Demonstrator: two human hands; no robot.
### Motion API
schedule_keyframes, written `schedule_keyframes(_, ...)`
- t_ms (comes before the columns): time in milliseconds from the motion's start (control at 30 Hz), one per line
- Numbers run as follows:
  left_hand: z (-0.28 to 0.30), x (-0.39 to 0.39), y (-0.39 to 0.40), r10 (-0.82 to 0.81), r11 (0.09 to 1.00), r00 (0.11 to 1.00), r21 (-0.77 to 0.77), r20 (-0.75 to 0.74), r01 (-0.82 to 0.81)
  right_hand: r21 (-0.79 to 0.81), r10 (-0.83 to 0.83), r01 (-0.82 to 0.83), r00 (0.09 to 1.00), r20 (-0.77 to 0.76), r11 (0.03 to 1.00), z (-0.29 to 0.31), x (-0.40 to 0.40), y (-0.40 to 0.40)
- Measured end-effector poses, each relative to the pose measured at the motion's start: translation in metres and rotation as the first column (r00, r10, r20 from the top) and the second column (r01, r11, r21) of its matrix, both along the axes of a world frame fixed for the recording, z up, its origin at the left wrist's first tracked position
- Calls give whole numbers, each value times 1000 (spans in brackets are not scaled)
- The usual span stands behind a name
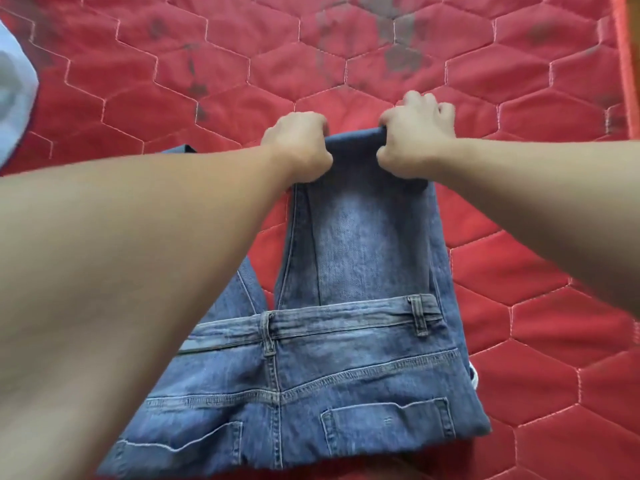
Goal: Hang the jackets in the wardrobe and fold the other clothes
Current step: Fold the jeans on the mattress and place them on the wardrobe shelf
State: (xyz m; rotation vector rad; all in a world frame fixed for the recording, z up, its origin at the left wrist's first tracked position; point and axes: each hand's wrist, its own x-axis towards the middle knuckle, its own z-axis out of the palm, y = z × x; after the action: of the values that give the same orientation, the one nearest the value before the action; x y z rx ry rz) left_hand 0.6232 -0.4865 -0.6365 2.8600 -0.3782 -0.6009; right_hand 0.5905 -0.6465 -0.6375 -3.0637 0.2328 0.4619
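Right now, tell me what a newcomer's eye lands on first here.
The blue jeans lie centre frame on the red quilted mattress. The left hand and right hand each grip the far folded edge. A pale cloth sits at the left edge.

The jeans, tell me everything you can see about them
The jeans are faded blue denim lying on a red quilted mattress, back side up: waistband with belt loops, yoke seam and two back pockets nearest the camera. The legs stretch away from the waistband. The left hand and right hand grip the darker far end.
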Motion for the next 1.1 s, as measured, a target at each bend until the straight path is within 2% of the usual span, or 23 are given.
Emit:
schedule_keyframes(100,10,-13,7,-42,996,997,-70,68,47,27,82,-85,991,104,996,13,-10,-2)
schedule_keyframes(200,25,-28,18,-68,981,996,-178,58,77,113,138,-157,977,161,981,28,-33,0)
schedule_keyframes(300,42,-61,32,-131,955,987,-257,92,151,145,207,-243,952,225,959,44,-82,5)
schedule_keyframes(433,59,-134,44,-273,907,950,-289,152,307,151,266,-310,929,256,939,62,-160,9)
schedule_keyframes(633,58,-242,68,-407,884,906,-201,114,422,145,403,-439,888,222,887,67,-259,27)
schedule_keyframes(733,42,-283,72,-371,910,922,-157,108,385,145,429,-465,875,225,874,53,-291,32)
schedule_keyframes(833,22,-325,73,-332,934,942,-118,57,337,131,426,-446,891,159,885,32,-329,36)
schedule_keyframes(933,2,-353,72,-297,955,954,-8,27,298,47,428,-432,900,78,900,10,-358,35)
schedule_keyframes(1100,-5,-363,74,-282,957,951,100,129,271,49,400,-415,896,193,908,0,-373,34)
